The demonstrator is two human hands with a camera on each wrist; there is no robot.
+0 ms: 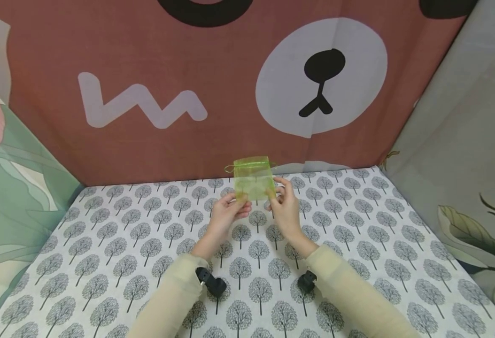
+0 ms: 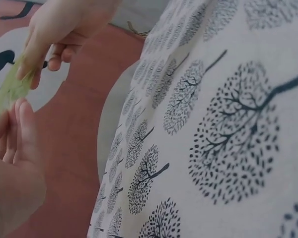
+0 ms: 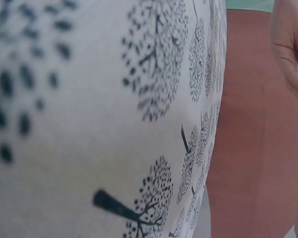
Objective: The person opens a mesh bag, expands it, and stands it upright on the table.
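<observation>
A sheer green drawstring pouch (image 1: 253,180) is held up above the patterned cloth, its gathered top edge away from me and a cord loop sticking out at the left. My left hand (image 1: 226,213) pinches the pouch near its lower left corner, thumb on the near face. At the lower right corner, my right hand (image 1: 287,209) pinches it too, with the thumb in front and fingers behind. The left wrist view shows the pouch (image 2: 11,87) nearly edge-on between both hands. Only parts of hands appear at the right edge of the right wrist view; the pouch is barely visible there.
A white cloth (image 1: 239,267) printed with grey trees covers the table. Behind it hangs a reddish-brown curtain (image 1: 146,155) with a bear face. Printed fabric also hangs at the left and right sides. A small black wrist camera (image 1: 215,284) sits on the left sleeve, another (image 1: 307,281) on the right.
</observation>
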